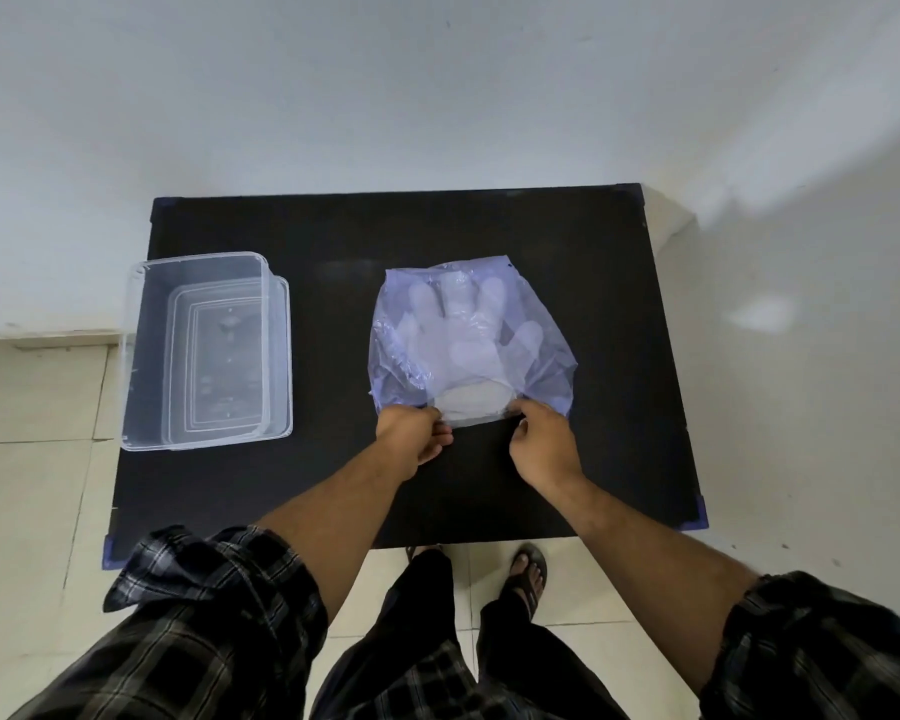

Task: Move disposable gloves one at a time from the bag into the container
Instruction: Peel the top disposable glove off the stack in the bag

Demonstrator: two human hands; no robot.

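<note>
Between the two hands, at the near edge of the bag (471, 335), the person is pinching the mouth of the thin bluish film: the left hand (411, 433) is closing its grip on the left corner of the opening, and the right hand (544, 441) is doing the same on the right corner, fingers together on plastic at both sides. Beyond both grips, the disposable gloves (463, 324) are lying flat inside the bag as a pale stack, fingers pointing away from the person, cuffs showing just between the hands. Far off to the left of the left grip, the clear container (206, 350) is sitting open and apparently empty on the dark surface (619, 304), so I judge no glove is across yet. The risk, as I see it, is that the gloves are clinging to one another, and a pull at the cuffs could be dragging out several at once rather than one. Whether either grip is catching a glove cuff along with the bag film, I cannot tell. The light bag could also be sliding toward the person if one hand lets go.
</note>
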